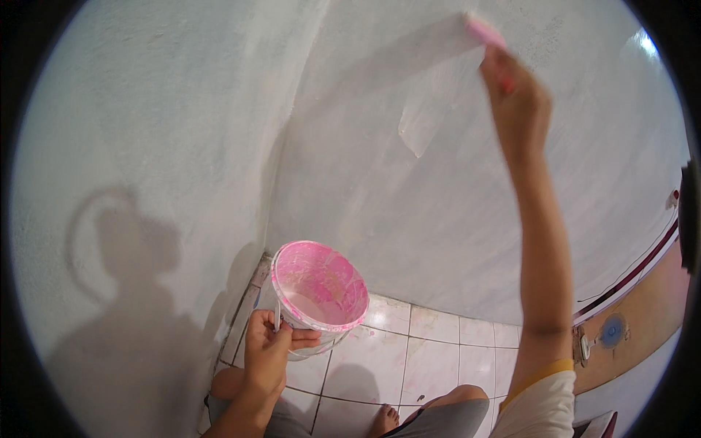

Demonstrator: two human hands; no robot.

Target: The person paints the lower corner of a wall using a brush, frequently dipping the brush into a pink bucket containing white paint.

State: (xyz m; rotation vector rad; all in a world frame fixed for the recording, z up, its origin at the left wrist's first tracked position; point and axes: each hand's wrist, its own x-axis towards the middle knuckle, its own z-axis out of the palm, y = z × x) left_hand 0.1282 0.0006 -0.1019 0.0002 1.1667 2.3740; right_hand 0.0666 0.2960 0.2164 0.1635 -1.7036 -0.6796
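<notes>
**Bucket (347, 283) Being Held Low, Pink Brush-like Tool (483, 31) Being Held High**

The bucket is being shown mouth-up and tilted, its round opening being ringed by a pale rim streaked with pink. Its inside is being coated by bright pink smears broken by paler patches, and a smoother, light pink bottom is being revealed. To the right, the tool is being blurred; a pink body and a whitish tip are being made out.

At the lower left, the bucket is being gripped by the left hand (269, 343), whose fingers are being pressed beneath the rim against the outer wall, the thumb being kept close to a white strip at the side. The bucket's mouth is being held above and to the right of that hand. At the upper right, the tool is being clasped in the closed fist of the right hand (520, 106); its tip is being pointed up and leftward from the knuckles, and whether the wall is being touched cannot be told.

On the left, a rough, grey-white wall (146, 109) is being darkened by a person's shadow (139, 255). Beyond the corner, a smoother front wall (380, 204) is being marked by a jagged, flaked patch (418, 133). Below, glossy, square white tiles (431, 365) are being divided by dark joints. Farther right, the upper arm is being covered by a pale fabric sleeve (540, 401) edged in yellow.
</notes>
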